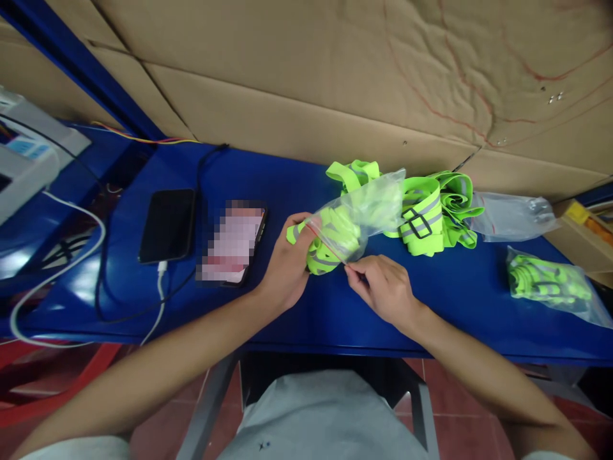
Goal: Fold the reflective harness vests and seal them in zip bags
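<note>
One neon-yellow, grey-striped webbing bundle: held by left hand, between both hands; partly covered by clear, red-lined plastic bag, aligned lengthwise toward far right, near lip pinched by right hand.

Creased brown cardboard rises behind the blue table; at left a blue post slants across it. Light glints on the table's left end. Below, the floor is reddish tile with pale joints.
</note>
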Demonstrator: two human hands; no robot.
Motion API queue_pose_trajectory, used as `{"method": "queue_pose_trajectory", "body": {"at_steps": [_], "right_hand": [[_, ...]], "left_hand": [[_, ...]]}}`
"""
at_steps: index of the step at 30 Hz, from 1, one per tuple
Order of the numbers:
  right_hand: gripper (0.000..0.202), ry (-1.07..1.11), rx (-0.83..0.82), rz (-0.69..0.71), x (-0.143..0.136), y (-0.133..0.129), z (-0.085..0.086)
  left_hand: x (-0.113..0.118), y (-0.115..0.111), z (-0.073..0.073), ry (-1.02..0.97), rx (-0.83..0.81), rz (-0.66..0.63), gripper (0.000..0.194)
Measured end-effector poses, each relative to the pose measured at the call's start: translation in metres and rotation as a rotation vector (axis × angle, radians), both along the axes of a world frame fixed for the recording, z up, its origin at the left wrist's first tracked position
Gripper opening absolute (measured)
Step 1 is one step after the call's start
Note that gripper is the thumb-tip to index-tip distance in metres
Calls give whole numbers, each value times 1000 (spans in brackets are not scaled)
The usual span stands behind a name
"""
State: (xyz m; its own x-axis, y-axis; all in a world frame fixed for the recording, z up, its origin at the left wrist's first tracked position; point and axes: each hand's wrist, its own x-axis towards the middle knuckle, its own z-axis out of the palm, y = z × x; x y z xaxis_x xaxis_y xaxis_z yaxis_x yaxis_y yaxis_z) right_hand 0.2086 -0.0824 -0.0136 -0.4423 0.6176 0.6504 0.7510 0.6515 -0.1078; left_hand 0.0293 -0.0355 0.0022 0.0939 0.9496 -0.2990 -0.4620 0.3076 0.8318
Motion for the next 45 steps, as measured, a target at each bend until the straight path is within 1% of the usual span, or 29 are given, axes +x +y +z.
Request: {"method": "queue_pose_trajectory", "body": {"at_steps": [4, 7, 8, 11, 13, 15, 16, 19, 20, 21, 22, 26, 30, 33, 36, 37, 39, 41, 43, 45], "right_hand": [[14, 18, -20, 18, -2, -3, 0], [15, 33, -30, -10, 0, -5, -1], [17, 53, -37, -20, 0, -6, -2], [34, 125, -66, -74, 2, -5, -4], [37, 149, -88, -133, 5, -4, -4], [38, 165, -108, -194, 7, -2, -4], [42, 172, -115, -211, 9, -2, -3], [66, 161, -106, -217, 13, -1, -1], [70, 147, -96, -211, 15, 0, 0], [70, 131, -86, -205, 16, 0, 1], [66, 117, -78, -196, 17, 0, 1], [44, 100, -72, -116, 22, 3, 4], [29, 112, -105, -77, 25, 6, 9], [23, 156, -83, -69, 29, 6, 13], [26, 213, -51, -46, 32, 4, 15], [27, 221, -42, -36, 32, 4, 15], [27, 218, -27, -11, 33, 4, 14], [25, 199, -29, 5, 33, 4, 12], [28, 187, -39, -7, 32, 4, 11], [31, 177, -36, -31, 29, 5, 9]], "left_hand": [[3, -6, -5, -55, 105, -113, 48], [2, -10, -12, -23, 173, -165, 52], [1, -10, -15, -8, 190, -175, 53], [1, -9, -22, 8, 192, -219, 56], [1, -9, -24, -16, 174, -248, 60], [1, -9, -23, -59, 160, -278, 61], [1, -9, -21, -79, 150, -292, 60], [-1, -9, -13, -129, 104, -317, 55], [-2, -9, -11, -139, 91, -318, 53], [-2, -9, -10, -142, 80, -316, 52], [-3, -9, -9, -134, 73, -312, 51], [-4, -6, -11, -53, 35, -328, 45], [-2, -4, -12, -61, -13, -394, 43], [-2, -5, -9, -37, 35, -465, 43], [-5, -8, -5, 55, 182, -517, 40], [-7, -9, -3, 131, 245, -519, 38], [-11, -11, -2, 362, 381, -508, 32], [-14, -13, -3, 588, 489, -525, 33], [-14, -16, -7, 738, 556, -553, 34], [-11, -19, -12, 856, 630, -558, 30]]}}
